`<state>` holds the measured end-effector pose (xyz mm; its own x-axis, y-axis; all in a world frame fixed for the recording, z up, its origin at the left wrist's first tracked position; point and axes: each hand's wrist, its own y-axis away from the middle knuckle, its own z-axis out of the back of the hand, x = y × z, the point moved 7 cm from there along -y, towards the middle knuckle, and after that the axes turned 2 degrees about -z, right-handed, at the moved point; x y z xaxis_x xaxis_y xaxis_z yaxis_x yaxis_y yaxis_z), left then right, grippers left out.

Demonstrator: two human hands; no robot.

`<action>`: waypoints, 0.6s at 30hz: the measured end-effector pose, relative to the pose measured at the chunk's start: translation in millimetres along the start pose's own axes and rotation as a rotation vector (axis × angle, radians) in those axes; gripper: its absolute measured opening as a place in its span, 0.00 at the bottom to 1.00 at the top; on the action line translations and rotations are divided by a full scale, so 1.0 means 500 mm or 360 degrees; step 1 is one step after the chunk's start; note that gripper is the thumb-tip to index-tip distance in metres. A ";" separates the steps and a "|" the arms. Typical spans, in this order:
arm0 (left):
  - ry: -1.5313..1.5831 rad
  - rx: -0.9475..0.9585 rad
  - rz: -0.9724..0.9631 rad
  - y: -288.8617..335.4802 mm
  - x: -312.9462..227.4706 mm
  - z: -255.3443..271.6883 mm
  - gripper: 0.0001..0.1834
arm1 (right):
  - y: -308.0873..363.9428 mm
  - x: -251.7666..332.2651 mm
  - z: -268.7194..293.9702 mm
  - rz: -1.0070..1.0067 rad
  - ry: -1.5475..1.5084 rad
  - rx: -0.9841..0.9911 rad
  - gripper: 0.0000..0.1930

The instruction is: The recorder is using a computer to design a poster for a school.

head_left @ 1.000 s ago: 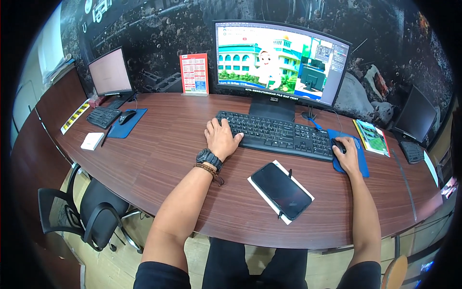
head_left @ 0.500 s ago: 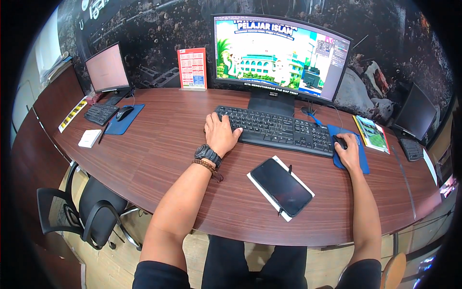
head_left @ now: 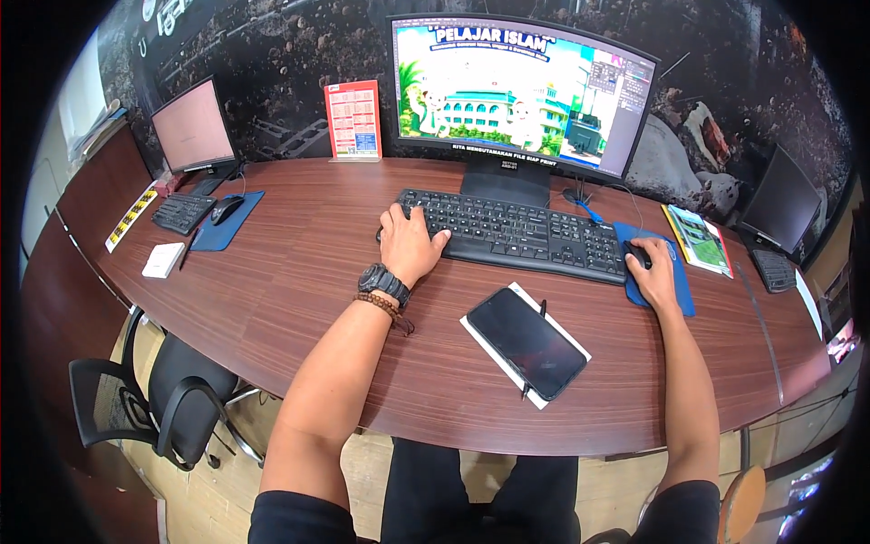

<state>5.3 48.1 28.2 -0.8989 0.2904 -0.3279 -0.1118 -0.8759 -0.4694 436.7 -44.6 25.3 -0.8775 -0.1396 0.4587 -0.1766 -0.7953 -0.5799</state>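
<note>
My left hand (head_left: 410,248) rests on the left end of a black keyboard (head_left: 517,232), its fingers apart over the keys and the thumb near the lower row. A black watch and a beaded bracelet sit on that wrist. On the right, my right hand (head_left: 656,276) curls over a black computer mouse (head_left: 640,255), which it partly hides. Beneath the mouse lies a blue mouse pad (head_left: 681,295). Behind the keyboard stands a large monitor (head_left: 507,95), lit with a colourful layout of a green-and-white building, cartoon figures and a printer. Dark tool panels line its right side.
Between my forearms, a black phone (head_left: 527,343) lies on a white pad with a pen. A red-and-white desk calendar (head_left: 353,121) stands behind. Leftward are a second monitor (head_left: 193,124), keyboard and mouse; rightward, booklets (head_left: 698,241) and a dark monitor (head_left: 780,199). A chair (head_left: 186,394) stands left.
The view has shifted slightly, so the desk and monitor appear a little higher and further left. Both hands stay in place on the keyboard and the mouse.
</note>
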 end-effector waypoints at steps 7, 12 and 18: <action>-0.0035 -0.0023 -0.0038 -0.007 -0.005 -0.006 0.34 | -0.001 0.004 0.007 -0.0033 0.0095 -0.0014 0.18; -0.0021 -0.0046 -0.0016 -0.012 0.004 -0.010 0.32 | -0.003 0.122 -0.005 0.0294 0.0108 0.0033 0.14; 0.0022 -0.0065 -0.0066 -0.006 0.009 -0.021 0.39 | 0.035 0.215 -0.062 0.0532 -0.0032 0.0378 0.12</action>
<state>6.0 56.2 19.4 -0.8880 0.3316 -0.3186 -0.1312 -0.8467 -0.5156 325.5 -55.5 43.6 -0.8598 -0.4230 0.2860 0.2265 -0.8179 -0.5289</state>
